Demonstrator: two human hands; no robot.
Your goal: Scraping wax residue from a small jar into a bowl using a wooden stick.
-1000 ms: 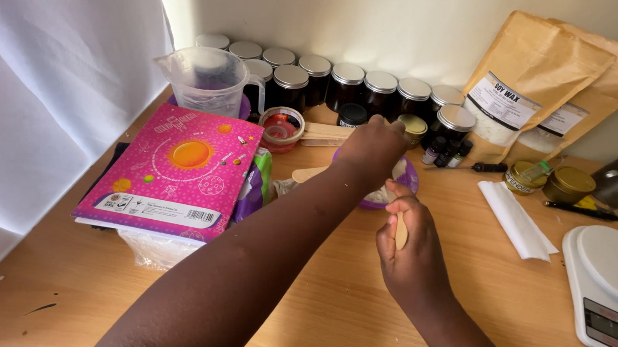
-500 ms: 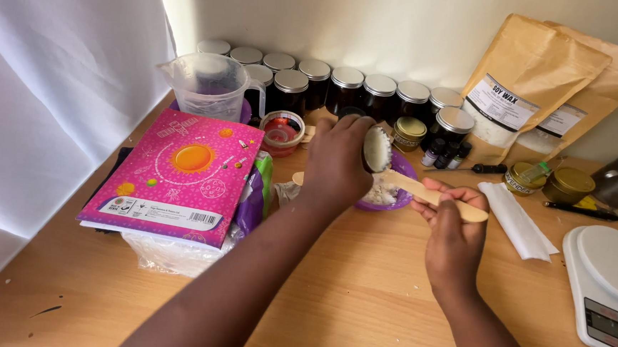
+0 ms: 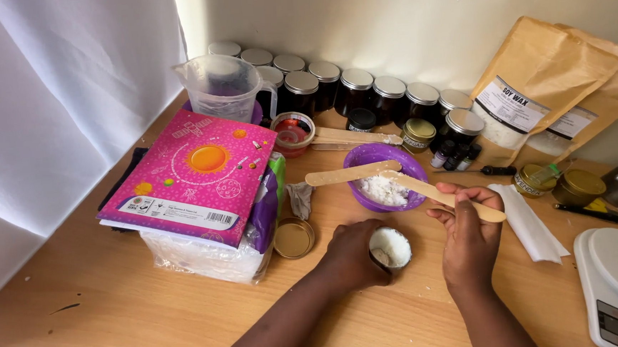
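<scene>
Wax flakes, white and crumbly, fill the small round jar gripped by the left hand; the right hand pinches a flat wooden stick.

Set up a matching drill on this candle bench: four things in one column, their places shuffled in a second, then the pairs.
1. small jar
2. wooden stick
3. purple bowl
4. gold lid

a. flat on the table beside the pink book
b. in the left hand
c. behind both hands, holding white flakes
d. in the right hand, tip over the bowl

Pairs: 1-b, 2-d, 3-c, 4-a
</scene>
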